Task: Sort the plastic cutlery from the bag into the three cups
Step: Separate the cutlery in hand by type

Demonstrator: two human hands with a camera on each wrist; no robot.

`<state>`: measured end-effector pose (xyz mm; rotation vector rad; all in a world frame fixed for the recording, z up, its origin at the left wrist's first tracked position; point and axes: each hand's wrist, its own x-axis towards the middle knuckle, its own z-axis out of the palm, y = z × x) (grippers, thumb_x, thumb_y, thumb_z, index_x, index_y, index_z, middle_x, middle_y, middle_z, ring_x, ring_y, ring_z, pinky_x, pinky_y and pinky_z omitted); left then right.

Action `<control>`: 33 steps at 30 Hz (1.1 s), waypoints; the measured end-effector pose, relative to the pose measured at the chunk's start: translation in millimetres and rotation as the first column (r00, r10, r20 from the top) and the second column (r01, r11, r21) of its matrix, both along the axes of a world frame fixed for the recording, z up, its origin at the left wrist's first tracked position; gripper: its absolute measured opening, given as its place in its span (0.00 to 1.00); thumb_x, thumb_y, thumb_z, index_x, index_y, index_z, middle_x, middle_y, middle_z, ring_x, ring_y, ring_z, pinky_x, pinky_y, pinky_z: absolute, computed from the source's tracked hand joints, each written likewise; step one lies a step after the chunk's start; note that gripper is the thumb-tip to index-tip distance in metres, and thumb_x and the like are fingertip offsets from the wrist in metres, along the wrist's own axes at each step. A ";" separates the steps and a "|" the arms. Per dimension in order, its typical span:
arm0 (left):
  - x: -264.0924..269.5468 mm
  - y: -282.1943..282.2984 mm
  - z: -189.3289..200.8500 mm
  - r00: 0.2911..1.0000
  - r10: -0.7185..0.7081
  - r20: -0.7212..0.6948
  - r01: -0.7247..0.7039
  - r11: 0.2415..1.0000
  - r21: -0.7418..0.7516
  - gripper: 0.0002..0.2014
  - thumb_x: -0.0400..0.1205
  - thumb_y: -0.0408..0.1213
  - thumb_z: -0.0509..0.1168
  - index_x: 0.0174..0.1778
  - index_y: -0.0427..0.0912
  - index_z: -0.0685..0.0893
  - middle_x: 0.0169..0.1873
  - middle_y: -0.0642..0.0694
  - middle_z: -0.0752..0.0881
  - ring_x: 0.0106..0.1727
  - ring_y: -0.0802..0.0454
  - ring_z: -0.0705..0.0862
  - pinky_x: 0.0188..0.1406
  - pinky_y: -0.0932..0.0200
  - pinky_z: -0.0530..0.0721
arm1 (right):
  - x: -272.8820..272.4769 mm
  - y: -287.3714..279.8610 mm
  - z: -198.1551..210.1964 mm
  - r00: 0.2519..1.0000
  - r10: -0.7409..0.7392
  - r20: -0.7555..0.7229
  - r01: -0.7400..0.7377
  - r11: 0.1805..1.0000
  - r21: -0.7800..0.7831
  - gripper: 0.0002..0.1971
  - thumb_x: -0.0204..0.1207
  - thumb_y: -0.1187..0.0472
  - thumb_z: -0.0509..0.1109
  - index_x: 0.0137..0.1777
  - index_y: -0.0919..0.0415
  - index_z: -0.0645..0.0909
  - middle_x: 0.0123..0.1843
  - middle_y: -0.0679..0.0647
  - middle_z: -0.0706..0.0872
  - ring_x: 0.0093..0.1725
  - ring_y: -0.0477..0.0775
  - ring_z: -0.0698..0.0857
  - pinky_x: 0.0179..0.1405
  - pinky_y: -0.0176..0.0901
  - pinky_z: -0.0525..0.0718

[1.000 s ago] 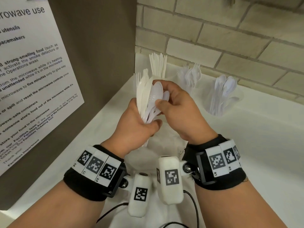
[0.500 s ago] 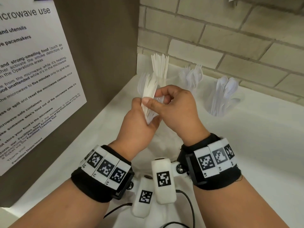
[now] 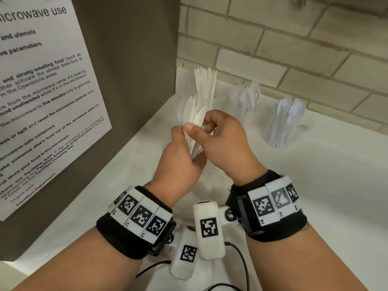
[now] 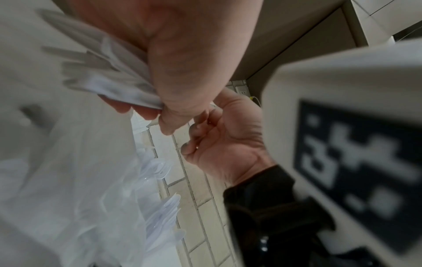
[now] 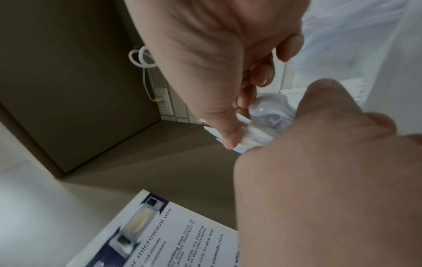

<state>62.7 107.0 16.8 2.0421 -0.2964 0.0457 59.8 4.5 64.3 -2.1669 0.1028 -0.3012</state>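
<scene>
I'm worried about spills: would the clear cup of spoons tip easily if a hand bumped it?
Probably yes. The cup of spoons looks thin, clear, likely light. Spoon bowls stand high above its rim, so weight probably sits high. It stands free on the counter, unbraced.

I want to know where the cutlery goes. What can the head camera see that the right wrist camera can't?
Only the head view shows the fork cup and the spoon cup by the brick wall. Only the right wrist view shows a wall socket with a white cable. Both show the left hand gripping the bundle of cutlery and the right hand pinching its top.
</scene>
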 end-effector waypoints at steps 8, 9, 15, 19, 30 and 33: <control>-1.0 -3.1 -4.5 0.998 -0.006 0.062 0.004 0.999 0.038 0.22 0.81 0.38 0.65 0.67 0.39 0.65 0.35 0.61 0.77 0.32 0.68 0.78 0.26 0.78 0.76 | 1.8 9.3 -5.8 1.000 -0.025 0.002 0.025 0.999 -0.047 0.18 0.72 0.45 0.73 0.34 0.56 0.71 0.36 0.51 0.76 0.31 0.46 0.74 0.32 0.36 0.69; -1.8 -4.7 -4.5 0.998 -0.004 0.067 0.001 0.999 0.038 0.23 0.81 0.38 0.66 0.67 0.37 0.64 0.34 0.61 0.76 0.30 0.68 0.76 0.25 0.78 0.75 | 3.3 10.4 -7.2 0.999 -0.033 0.024 0.035 0.996 -0.078 0.17 0.73 0.44 0.72 0.36 0.56 0.73 0.38 0.52 0.78 0.33 0.48 0.76 0.33 0.37 0.69; -3.1 -2.3 -3.8 0.999 0.000 0.041 -0.002 0.999 0.039 0.18 0.79 0.35 0.66 0.58 0.41 0.63 0.29 0.52 0.80 0.26 0.59 0.80 0.16 0.70 0.73 | 5.1 12.4 -9.3 0.999 -0.007 0.041 0.004 0.997 0.077 0.07 0.79 0.52 0.64 0.45 0.55 0.76 0.48 0.60 0.84 0.50 0.59 0.84 0.51 0.55 0.83; -2.5 -0.9 -3.4 0.998 0.006 0.061 -0.009 0.999 0.048 0.19 0.78 0.36 0.66 0.53 0.46 0.60 0.29 0.54 0.79 0.27 0.60 0.79 0.15 0.71 0.70 | -2.4 13.1 -3.4 0.998 0.024 0.054 -0.035 0.978 0.204 0.04 0.83 0.59 0.64 0.46 0.50 0.75 0.45 0.49 0.84 0.51 0.50 0.84 0.53 0.42 0.81; -3.5 -1.3 -4.4 0.994 0.031 0.103 -0.046 0.988 0.150 0.20 0.79 0.42 0.67 0.58 0.44 0.62 0.32 0.48 0.82 0.30 0.48 0.82 0.20 0.59 0.75 | -0.3 5.7 0.7 1.000 0.023 0.019 -0.027 0.958 0.286 0.03 0.84 0.58 0.62 0.52 0.55 0.75 0.49 0.50 0.85 0.52 0.48 0.83 0.58 0.43 0.80; -3.8 -1.2 -4.5 0.993 0.041 0.113 -0.062 0.980 0.188 0.20 0.79 0.42 0.66 0.59 0.43 0.63 0.32 0.48 0.81 0.29 0.46 0.81 0.21 0.59 0.74 | 0.2 7.7 -3.6 1.000 -0.002 0.018 -0.004 0.936 0.351 0.06 0.85 0.57 0.60 0.58 0.57 0.74 0.49 0.47 0.83 0.52 0.44 0.83 0.58 0.40 0.80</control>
